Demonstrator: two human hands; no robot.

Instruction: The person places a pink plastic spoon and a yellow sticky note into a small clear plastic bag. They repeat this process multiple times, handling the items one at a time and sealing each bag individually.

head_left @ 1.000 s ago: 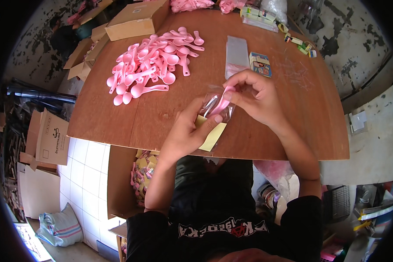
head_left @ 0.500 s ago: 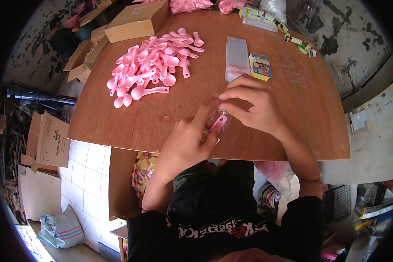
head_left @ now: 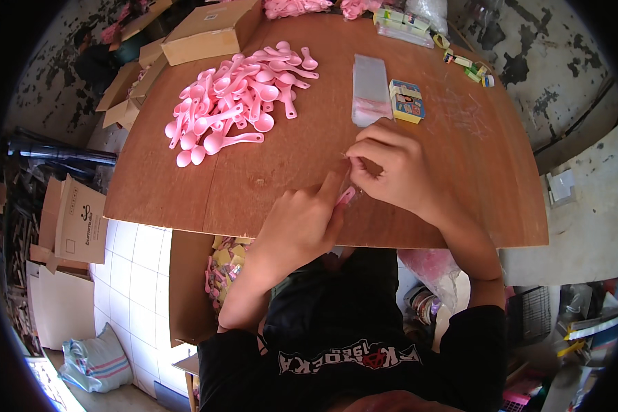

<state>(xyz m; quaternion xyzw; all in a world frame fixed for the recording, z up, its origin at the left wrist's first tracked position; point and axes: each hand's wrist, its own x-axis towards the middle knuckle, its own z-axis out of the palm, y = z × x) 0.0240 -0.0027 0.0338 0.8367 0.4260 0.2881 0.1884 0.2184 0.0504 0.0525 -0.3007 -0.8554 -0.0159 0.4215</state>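
Observation:
Near the table's front edge, my left hand (head_left: 302,221) is closed around a pink spoon (head_left: 347,196). Only the holed end of its handle shows past my fingers; clear plastic film lies around it, hard to make out. Just beyond, my right hand (head_left: 391,161) is in a pinch, thumb against forefinger, close to my left fingertip. What sits in that pinch is too small to tell. Past my right hand lie a stack of clear plastic bags (head_left: 369,86) and a small blue and yellow box (head_left: 406,103) beside it.
A heap of pink spoons (head_left: 233,96) covers the table's (head_left: 268,180) left part. Behind it stands a cardboard box (head_left: 209,31). Thin clear strips (head_left: 463,113) lie at the right, with tape rolls (head_left: 470,67) farther back. Below the left edge, an open carton (head_left: 193,288) holds packed pieces.
My right fingers have curled in tighter, and my left forefinger now reaches up close to them. Less of the spoon's handle and film shows. The view has shifted slightly.

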